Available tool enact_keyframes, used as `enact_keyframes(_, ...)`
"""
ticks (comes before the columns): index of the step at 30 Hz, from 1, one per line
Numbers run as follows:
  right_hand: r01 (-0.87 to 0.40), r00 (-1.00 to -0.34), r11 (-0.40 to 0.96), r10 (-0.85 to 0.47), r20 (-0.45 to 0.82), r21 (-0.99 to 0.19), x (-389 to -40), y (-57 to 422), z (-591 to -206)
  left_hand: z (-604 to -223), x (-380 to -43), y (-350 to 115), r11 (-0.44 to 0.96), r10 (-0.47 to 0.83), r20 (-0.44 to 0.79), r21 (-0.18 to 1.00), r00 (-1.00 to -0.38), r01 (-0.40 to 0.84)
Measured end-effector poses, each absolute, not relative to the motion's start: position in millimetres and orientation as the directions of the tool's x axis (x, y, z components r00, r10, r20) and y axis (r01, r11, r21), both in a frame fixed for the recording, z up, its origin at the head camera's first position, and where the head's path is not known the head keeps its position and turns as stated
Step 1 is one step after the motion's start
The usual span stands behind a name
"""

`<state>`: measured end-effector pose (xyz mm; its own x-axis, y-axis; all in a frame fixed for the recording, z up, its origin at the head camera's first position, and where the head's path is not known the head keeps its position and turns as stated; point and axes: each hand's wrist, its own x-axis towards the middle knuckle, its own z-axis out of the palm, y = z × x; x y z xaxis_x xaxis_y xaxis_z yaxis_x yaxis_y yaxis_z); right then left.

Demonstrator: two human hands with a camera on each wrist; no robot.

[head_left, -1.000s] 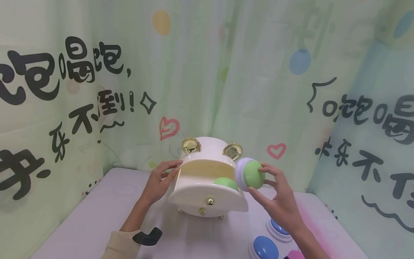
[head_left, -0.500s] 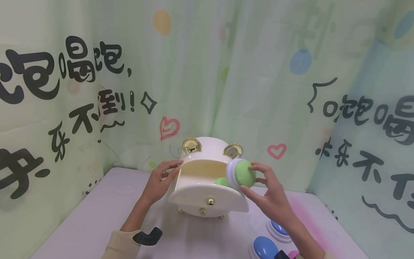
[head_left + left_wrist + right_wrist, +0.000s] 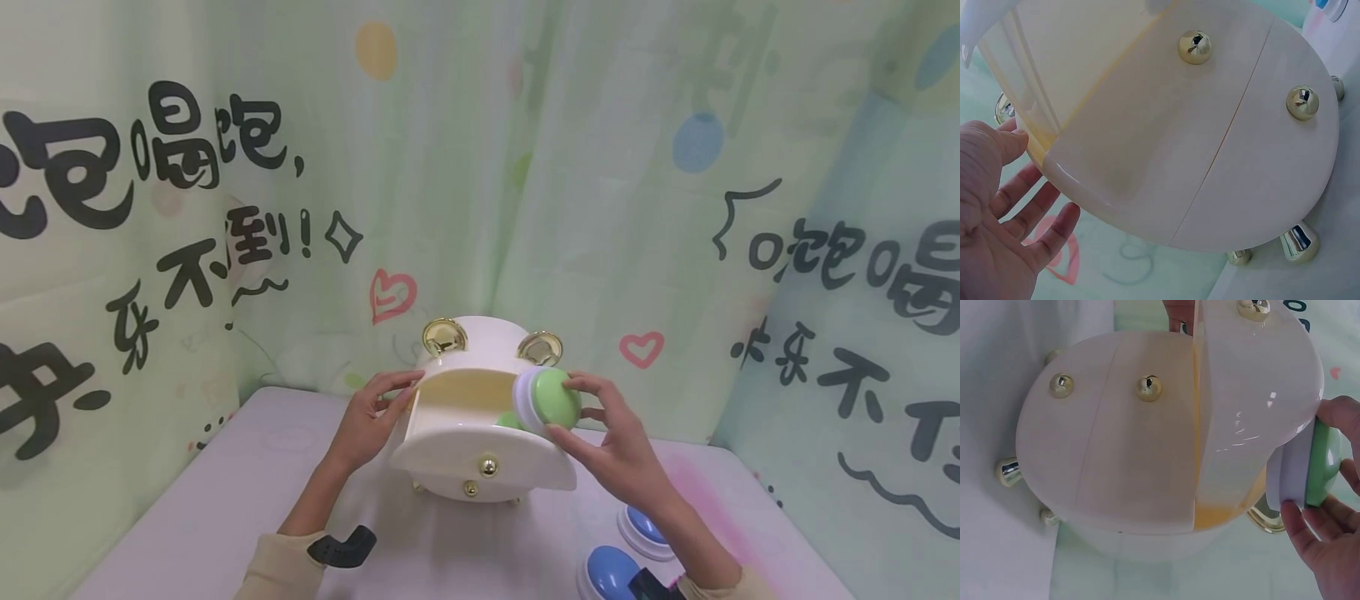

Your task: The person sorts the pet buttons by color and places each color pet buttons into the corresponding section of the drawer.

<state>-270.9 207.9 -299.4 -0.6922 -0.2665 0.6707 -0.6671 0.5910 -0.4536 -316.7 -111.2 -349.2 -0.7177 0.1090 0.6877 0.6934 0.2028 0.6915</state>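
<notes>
Right hand (image 3: 617, 439) pinches button (image 3: 553, 400) at right edge of drawer (image 3: 461, 451) — green dome (image 3: 508, 420) inside, room leftward — left hand (image 3: 375, 421), loosely spread, touches box (image 3: 487, 337).

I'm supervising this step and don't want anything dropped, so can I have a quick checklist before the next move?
1. Cream-lined upper compartment of the glossy white rounded cabinet open: ok.
2. Right hand holding the round piece with green dome and pale lilac base: ok, between thumb and fingers.
3. Left hand at the cabinet's left side: ok, fingers touching it.
4. Held piece lying base down: not ok, tipped with its base facing left.
5. Room beside the other green piece in the compartment: cannot tell, the front hides the floor.
</notes>
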Motion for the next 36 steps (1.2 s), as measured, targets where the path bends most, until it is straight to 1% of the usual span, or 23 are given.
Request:
enact_keyframes(12,-0.705,-0.660,0.573,-0.314,0.683,-0.418,-276.3,201.9,-293.6,-348.7,-316.4,-110.6,0.195,0.108,0.685,0.696,-0.720,0.691)
enact_keyframes(17,-0.703,-0.670,0.563,-0.319,0.670,-0.435,-278.4,201.1,-291.8,-348.7,-316.4,-110.5,0.180,0.109,0.687,0.697,-0.718,0.694)
enact_keyframes(20,-0.713,-0.671,0.541,-0.342,0.658,-0.446,-279.7,200.3,-291.2,-349.8,-316.8,-110.9,0.188,0.108,0.689,0.694,-0.717,0.695)
enact_keyframes(25,-0.748,-0.645,0.505,-0.401,0.651,-0.431,-280.1,198.6,-288.8,-349.8,-317.2,-110.8,0.186,0.101,0.686,0.699,-0.721,0.691)
enact_keyframes(32,-0.765,-0.629,0.498,-0.445,0.637,-0.408,-279.9,199.0,-285.8,-349.5,-317.1,-111.3,0.202,0.105,0.698,0.683,-0.708,0.702)
enact_keyframes(36,-0.771,-0.625,0.494,-0.466,0.626,-0.403,-279.7,199.7,-285.5,-349.6,-316.3,-110.6,0.192,0.107,0.694,0.688,-0.712,0.700)
